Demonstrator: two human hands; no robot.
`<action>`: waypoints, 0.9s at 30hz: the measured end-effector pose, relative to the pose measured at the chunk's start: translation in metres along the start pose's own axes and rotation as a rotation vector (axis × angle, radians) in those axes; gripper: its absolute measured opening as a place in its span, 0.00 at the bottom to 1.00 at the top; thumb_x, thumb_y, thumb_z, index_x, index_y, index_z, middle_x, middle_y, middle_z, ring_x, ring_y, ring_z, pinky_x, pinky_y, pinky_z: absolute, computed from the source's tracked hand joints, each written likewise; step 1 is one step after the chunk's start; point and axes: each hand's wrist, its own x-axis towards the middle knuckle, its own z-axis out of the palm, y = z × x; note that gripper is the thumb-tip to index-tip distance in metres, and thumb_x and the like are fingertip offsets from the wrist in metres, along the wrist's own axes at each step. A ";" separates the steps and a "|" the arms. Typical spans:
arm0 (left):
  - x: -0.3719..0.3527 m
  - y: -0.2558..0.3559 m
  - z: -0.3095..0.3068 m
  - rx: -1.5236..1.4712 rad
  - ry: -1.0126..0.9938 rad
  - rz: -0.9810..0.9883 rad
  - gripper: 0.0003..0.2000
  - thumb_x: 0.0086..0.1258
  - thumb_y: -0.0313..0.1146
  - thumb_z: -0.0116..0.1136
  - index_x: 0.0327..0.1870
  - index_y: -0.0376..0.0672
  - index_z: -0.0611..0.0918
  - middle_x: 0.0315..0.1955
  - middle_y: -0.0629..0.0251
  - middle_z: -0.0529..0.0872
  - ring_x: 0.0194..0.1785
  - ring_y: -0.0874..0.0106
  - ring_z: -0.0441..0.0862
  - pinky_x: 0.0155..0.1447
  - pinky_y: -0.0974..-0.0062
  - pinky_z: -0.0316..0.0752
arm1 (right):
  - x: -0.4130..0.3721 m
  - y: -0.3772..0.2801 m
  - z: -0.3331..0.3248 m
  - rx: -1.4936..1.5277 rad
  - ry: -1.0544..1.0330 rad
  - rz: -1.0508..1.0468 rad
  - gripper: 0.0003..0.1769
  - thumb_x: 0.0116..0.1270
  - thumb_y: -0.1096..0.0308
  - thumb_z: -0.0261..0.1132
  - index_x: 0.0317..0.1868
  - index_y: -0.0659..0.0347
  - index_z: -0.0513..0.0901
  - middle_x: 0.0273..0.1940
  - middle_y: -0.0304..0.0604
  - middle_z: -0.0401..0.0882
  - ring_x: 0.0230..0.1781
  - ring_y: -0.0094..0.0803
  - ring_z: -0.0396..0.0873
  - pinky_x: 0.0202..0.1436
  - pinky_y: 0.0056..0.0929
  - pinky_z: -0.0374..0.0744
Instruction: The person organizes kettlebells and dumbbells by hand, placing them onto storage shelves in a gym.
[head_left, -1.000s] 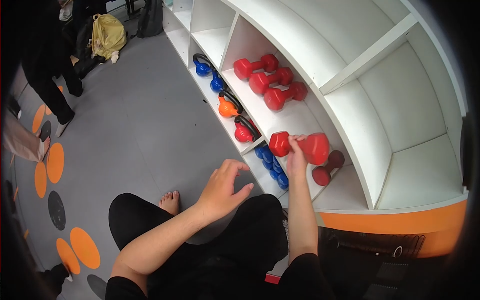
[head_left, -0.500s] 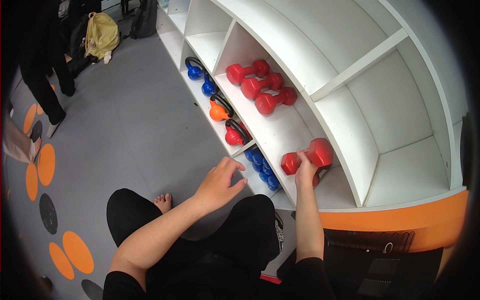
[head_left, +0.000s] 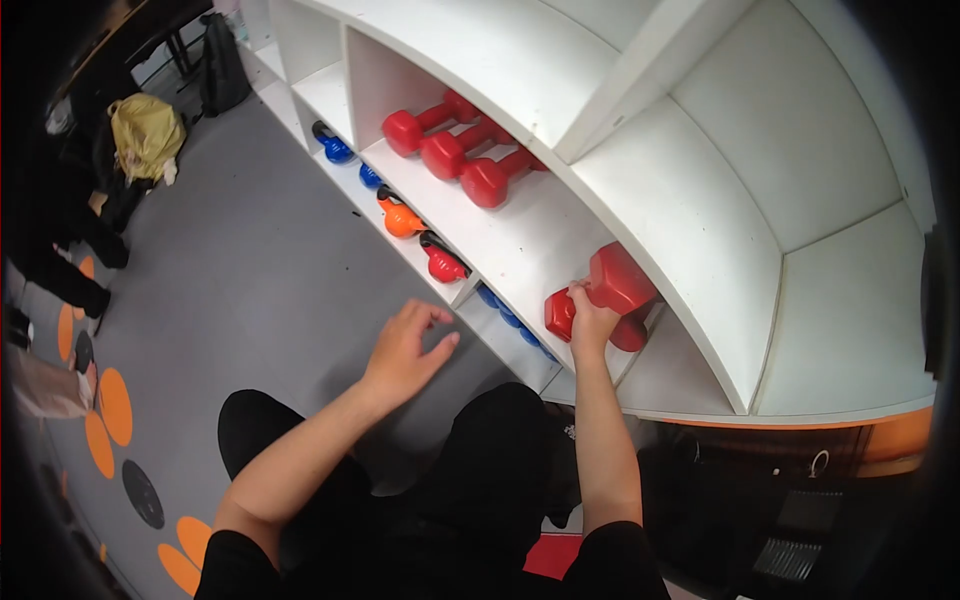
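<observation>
Red and slightly glossy, the dumbbell in the head view has two chunky, many-sided heads joined by a short bar; the head nearer the right edge looks larger and reaches up close to the curved white board, while the other shows a flat angular end face with pale glints of light on it. The right hand is clasped round the bar between the heads and covers most of it, the forearm coming straight up from below. The dumbbell is inside the middle compartment of the white shelf, near its closer end, tilted so that one head sits higher than the other; whether it touches the board beneath cannot be told. Just behind and below it, a darker red dumbbell is partly hidden by the hand and the held weight. Farther along the same compartment, three red dumbbells lie side by side, their far ends partly cut off by the board above. In the lower row stand kettlebells, two blue, one orange and one red, and then a cluster of blue weights, mostly covered by the shelf edge. The left hand hangs over the grey floor, holding nothing, fingers loosely bent and thumb apart, near the shelf's lower edge
</observation>
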 end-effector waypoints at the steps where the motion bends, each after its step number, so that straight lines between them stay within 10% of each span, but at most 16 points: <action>1: 0.019 0.000 0.002 0.120 0.076 0.133 0.13 0.68 0.35 0.66 0.49 0.43 0.79 0.45 0.58 0.80 0.49 0.54 0.80 0.55 0.60 0.74 | 0.002 0.013 -0.002 -0.032 0.023 -0.062 0.09 0.61 0.82 0.68 0.39 0.63 0.78 0.37 0.39 0.80 0.40 0.29 0.80 0.50 0.30 0.78; 11: 0.329 -0.030 0.082 0.560 0.099 0.439 0.22 0.65 0.44 0.65 0.58 0.43 0.81 0.55 0.54 0.84 0.58 0.50 0.81 0.60 0.55 0.77 | -0.012 0.032 -0.004 -0.016 0.207 -0.066 0.07 0.64 0.83 0.65 0.40 0.64 0.78 0.37 0.40 0.81 0.40 0.31 0.81 0.50 0.32 0.81; 14: 0.359 -0.031 0.096 0.625 0.016 0.371 0.23 0.64 0.44 0.66 0.58 0.43 0.81 0.54 0.53 0.84 0.58 0.50 0.81 0.60 0.56 0.77 | -0.013 0.025 0.007 -0.098 0.278 -0.081 0.10 0.63 0.81 0.67 0.43 0.64 0.79 0.40 0.41 0.83 0.43 0.33 0.82 0.52 0.34 0.81; 15: 0.362 -0.032 0.098 0.643 -0.021 0.354 0.23 0.64 0.44 0.66 0.58 0.42 0.81 0.54 0.53 0.84 0.57 0.50 0.81 0.60 0.56 0.77 | -0.016 0.007 0.007 -0.120 0.192 0.025 0.24 0.64 0.74 0.72 0.59 0.68 0.76 0.53 0.47 0.82 0.53 0.38 0.82 0.58 0.37 0.80; 27: 0.336 -0.022 0.079 0.541 -0.279 0.221 0.26 0.62 0.45 0.68 0.58 0.40 0.81 0.53 0.50 0.86 0.57 0.50 0.83 0.60 0.57 0.78 | -0.007 0.031 -0.002 -0.176 0.242 -0.028 0.22 0.60 0.77 0.72 0.55 0.66 0.77 0.49 0.46 0.83 0.50 0.39 0.82 0.59 0.39 0.79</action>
